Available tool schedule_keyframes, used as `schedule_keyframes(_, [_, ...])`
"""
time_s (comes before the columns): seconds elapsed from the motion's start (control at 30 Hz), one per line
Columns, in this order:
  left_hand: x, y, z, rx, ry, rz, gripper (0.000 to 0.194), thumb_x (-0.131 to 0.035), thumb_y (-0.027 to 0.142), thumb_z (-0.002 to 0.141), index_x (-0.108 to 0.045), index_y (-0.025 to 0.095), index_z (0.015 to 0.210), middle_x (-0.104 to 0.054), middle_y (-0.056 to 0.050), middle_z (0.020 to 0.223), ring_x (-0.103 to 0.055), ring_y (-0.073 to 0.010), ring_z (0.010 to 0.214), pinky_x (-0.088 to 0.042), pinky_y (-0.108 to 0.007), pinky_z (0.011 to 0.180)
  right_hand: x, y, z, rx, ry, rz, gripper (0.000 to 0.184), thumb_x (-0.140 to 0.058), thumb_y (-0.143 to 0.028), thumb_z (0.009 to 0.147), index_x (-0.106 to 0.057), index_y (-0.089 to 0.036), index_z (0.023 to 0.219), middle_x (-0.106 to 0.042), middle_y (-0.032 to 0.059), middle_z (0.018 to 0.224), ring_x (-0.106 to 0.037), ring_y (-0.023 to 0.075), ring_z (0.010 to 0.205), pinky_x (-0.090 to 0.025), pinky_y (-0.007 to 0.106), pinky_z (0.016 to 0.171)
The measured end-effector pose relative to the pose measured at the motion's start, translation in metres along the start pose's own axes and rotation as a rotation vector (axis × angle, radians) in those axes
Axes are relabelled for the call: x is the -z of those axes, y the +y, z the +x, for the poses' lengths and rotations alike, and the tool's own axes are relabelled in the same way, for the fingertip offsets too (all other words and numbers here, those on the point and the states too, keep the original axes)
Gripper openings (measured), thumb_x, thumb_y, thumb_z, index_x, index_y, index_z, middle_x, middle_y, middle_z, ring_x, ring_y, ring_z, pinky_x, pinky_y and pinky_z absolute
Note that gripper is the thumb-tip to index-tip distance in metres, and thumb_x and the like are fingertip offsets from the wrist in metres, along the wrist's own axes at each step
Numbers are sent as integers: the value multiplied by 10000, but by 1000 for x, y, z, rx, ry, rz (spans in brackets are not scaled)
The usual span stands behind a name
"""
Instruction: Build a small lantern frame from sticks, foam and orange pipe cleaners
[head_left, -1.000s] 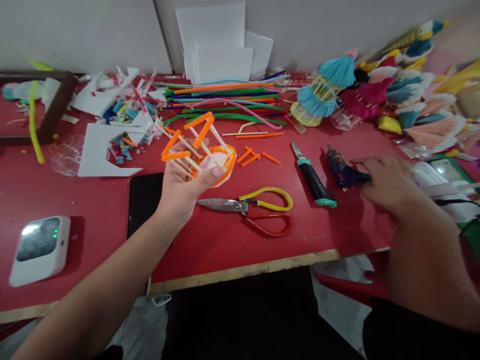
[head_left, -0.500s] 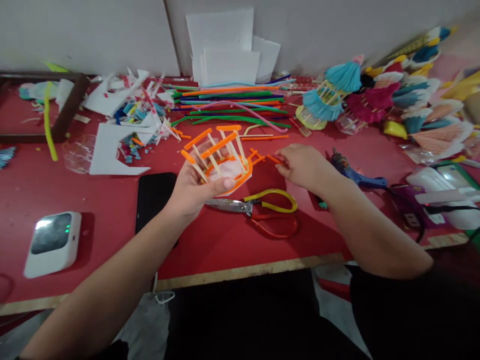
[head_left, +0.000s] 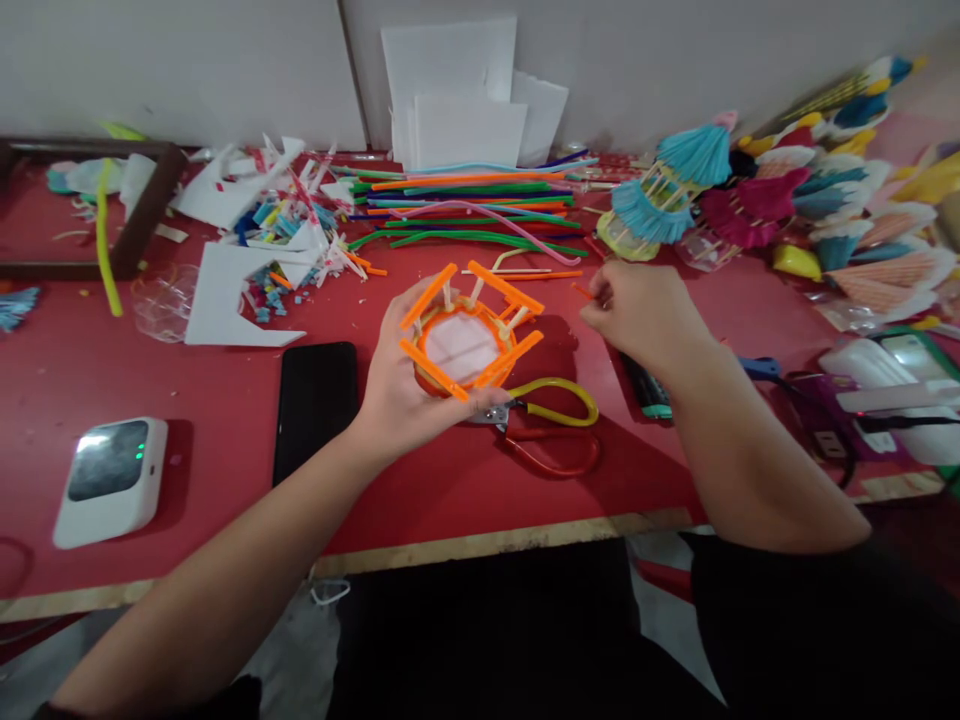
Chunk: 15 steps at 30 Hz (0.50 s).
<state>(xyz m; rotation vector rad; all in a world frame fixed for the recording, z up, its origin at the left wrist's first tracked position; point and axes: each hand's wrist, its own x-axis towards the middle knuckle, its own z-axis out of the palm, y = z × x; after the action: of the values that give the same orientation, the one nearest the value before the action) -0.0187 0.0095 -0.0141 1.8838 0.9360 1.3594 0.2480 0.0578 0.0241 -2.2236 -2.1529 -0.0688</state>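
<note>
My left hand wraps around a small craft frame. The frame has a round whitish base edged in orange, and short pale sticks standing up with orange pipe-cleaner strips across their tops. Its top is tipped toward me. Off to the right, the fingers of my right hand pinch a short orange pipe-cleaner piece, mostly hidden by the fingers. Scissors with one yellow and one red handle lie just below the frame, their blades covered by my left hand.
Coloured pipe cleaners lie at the back, before white foam sheets. Foam scraps, a phone and a white device are leftward. Rightward are a blue-handled tool, a dark teal-ended object and paper-pleated crafts.
My left hand has turned the frame so its open top faces me. My right hand has moved slightly up and right, away from the frame, still pinching the orange piece.
</note>
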Motion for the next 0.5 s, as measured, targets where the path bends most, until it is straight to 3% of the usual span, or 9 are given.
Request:
schedule_keyframes(0.17, [-5, -2, -4, 21, 20, -61, 1017, -985, 504, 544, -487, 263, 1397, -546, -151, 1431, -579, -374, 1349, -444, -568, 1182, 25, 2, -12, 29, 189, 425, 204, -600, -117, 797, -734, -198, 928, -776, 71, 883, -732, 219, 802, -583, 380, 802])
schedule_keyframes(0.3, [-6, -3, -5, 76, 57, -95, 1025, -990, 549, 484, -538, 266, 1360, -560, -132, 1394, -561, -381, 1348, -430, -587, 1181, 53, -13, -37, 225, 348, 692, 120, -666, -167, 808, -743, -231, 876, -768, 19, 832, -721, 173, 739, -600, 323, 707])
schedule_keyframes(0.5, [-2, -2, -3, 37, 50, 63, 999, -960, 610, 489, -588, 245, 1341, -594, -126, 1360, -570, -367, 1314, -418, -558, 1192, 84, -41, -63, 486, 269, 692, 147, -688, -189, 878, -747, -324, 866, -766, -56, 857, -702, 152, 734, -613, 305, 653])
